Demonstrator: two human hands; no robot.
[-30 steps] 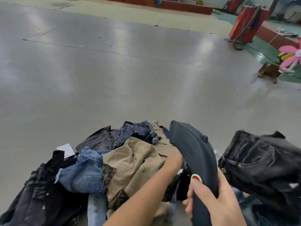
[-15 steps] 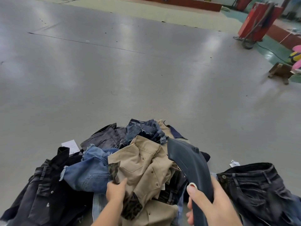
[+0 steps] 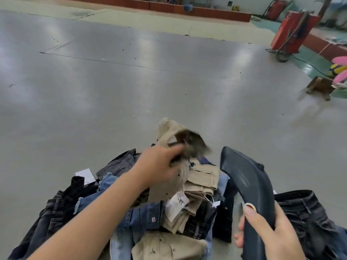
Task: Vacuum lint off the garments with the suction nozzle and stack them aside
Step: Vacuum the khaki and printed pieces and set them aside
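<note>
Khaki cloth, one pair of trousers (image 3: 189, 166) with a dark patterned lining at the raised end: your left hand (image 3: 159, 166) has its fingers curled into the fabric near that end and holds it lifted clear of the heap, the rest trailing down toward you over folded beige cloth, a paper tag (image 3: 176, 205) dangling from it. Long axis, as held: roughly away from you and upward, top end blurred. Dark plastic nozzle (image 3: 249, 184): your right hand (image 3: 266, 233) is wrapped round its lower handle, thumb lying by a small pale ring on the grip, the broad mouth end pointing up and away, just to the right of the raised trousers and not touching them. The relation that counts: the trousers lie left of the nozzle, nearer your left hand, so by my judgement the nozzle must swing leftward across the cloth while the left hand keeps it taut. Heap of garments (image 3: 131, 218) beneath: blue denim, black denim, more khaki, unsorted. Black jeans (image 3: 304, 218) lie apart at your right, beside the right hand, likely the set-aside stack. Grey floor (image 3: 131, 81) all round; a red cart (image 3: 293, 32) stands well off at the far right.
</note>
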